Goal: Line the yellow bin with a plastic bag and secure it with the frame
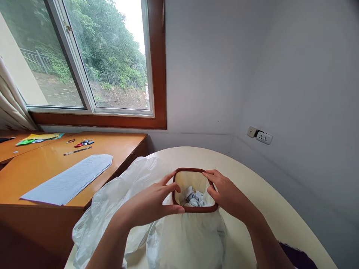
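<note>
Standing at the frame's lower centre, the bin (196,210) has a rounded-square, reddish-brown rim (192,169) and a thin, whitish liner (193,239) draped outside; crumpled paper (196,198) lies within; the left hand (159,196), splayed, holds the rim's left side; the right hand (224,188) holds its right.

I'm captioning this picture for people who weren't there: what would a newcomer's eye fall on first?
Probably the left hand and right hand, low in the middle, on opposite sides of a brown-rimmed bin with crumpled paper inside. Next, perhaps, the big window at upper left, with green trees outside. The white plastic spread left of the bin also stands out.
</note>
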A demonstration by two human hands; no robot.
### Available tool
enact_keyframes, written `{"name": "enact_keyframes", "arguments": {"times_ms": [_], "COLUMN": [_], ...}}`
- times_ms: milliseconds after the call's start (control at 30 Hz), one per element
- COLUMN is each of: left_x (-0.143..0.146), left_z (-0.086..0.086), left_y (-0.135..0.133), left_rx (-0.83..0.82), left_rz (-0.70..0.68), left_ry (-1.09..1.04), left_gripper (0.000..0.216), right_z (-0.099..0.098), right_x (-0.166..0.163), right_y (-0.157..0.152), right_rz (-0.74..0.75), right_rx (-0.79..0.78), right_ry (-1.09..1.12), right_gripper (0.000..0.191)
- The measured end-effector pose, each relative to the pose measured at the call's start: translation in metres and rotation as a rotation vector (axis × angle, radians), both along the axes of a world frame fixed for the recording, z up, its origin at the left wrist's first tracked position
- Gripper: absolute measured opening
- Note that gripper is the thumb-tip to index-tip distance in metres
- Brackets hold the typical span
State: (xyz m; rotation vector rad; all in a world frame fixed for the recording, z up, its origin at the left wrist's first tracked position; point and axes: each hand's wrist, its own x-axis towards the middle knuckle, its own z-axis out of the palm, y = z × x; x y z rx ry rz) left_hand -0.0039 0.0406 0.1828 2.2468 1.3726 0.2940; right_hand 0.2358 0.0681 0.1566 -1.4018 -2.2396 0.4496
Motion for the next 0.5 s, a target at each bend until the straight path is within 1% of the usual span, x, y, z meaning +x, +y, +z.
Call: {"name": "enact_keyframes", "arguments": {"times_ms": [133,267,500], "left_x": [0.001,0.003,0.003], "left_z": [0.003,0.004,0.002], "left_y": [-0.002,-0.003,-0.002], "left_rx": [-0.016,-0.028,-0.042], "left_rz": [0.005,0.0,-0.015], "left_ry": [0.006,-0.005,0.003], "left_gripper": [0.033,0.031,0.026], "right_z": [-0.003,-0.002,-0.002], "right_x": [-0.002,-0.004,-0.012], "right_y": [-0.001,-0.004,-0.007], "right_rz": [-0.006,-0.01,-0.081], "right_rx": [-0.005,-0.005,0.008], "right_ry": [-0.048,-0.121,-0.222], "right_gripper": [0.047,0.049,0.049]}}
